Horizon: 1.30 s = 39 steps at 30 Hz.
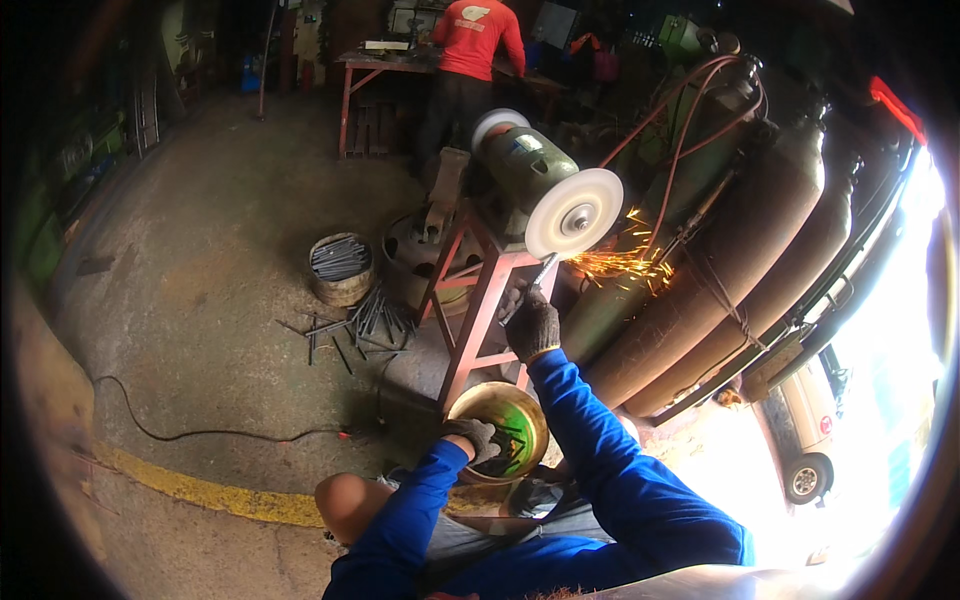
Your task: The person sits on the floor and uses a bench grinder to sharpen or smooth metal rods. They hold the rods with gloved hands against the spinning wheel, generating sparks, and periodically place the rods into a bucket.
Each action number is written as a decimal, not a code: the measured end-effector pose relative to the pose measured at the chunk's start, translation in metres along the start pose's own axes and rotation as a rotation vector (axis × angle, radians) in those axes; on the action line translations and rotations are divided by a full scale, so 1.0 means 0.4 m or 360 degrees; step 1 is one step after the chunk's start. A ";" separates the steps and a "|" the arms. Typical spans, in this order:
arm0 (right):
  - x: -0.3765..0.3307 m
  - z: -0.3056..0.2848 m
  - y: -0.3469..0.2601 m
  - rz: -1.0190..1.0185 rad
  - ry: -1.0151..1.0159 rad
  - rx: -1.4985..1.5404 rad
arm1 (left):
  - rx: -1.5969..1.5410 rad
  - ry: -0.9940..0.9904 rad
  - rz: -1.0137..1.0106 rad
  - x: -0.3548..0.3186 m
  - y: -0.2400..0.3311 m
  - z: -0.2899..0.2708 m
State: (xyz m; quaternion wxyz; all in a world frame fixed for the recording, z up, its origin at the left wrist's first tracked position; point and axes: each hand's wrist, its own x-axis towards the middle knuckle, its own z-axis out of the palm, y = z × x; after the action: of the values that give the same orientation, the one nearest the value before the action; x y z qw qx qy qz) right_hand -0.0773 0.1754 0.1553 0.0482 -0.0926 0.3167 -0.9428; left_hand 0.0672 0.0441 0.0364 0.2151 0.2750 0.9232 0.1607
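My right hand, in a dark knitted glove, grips a short metal rod. The rod's tip meets the lower edge of a spinning pale grinding wheel, and orange sparks fly off to the right. That wheel is on the near end of a green bench grinder, mounted on a red metal stand. Lower down, my gloved left hand reaches over the left side of a round metal bucket. Inside it are dark short pieces against a green bottom. What the left fingers do is unclear.
Tall gas cylinders with red hoses lean close on the right. Left of the stand is a tub of metal rods, with loose rods beside it. A cable crosses the floor. A person in red stands at a far workbench.
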 end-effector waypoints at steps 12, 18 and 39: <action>-0.011 0.040 -0.009 -0.0796 0.0185 -0.2255 | -0.0017 -0.0019 -0.0010 -0.003 0.010 -0.018; 0.005 -0.005 -0.007 -0.0177 -0.0055 -0.0409 | -0.0004 0.0005 0.0013 0.022 0.000 0.009; 0.037 -0.106 -0.008 -0.0244 0.0018 -0.0580 | -0.0014 0.0003 0.0025 0.015 0.003 0.001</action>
State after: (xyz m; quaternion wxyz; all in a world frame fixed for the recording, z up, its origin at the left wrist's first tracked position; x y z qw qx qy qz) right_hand -0.1008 0.2008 0.1263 -0.0432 -0.1184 0.4745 -0.8712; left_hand 0.0632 0.0484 0.0346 0.2143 0.2811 0.9205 0.1668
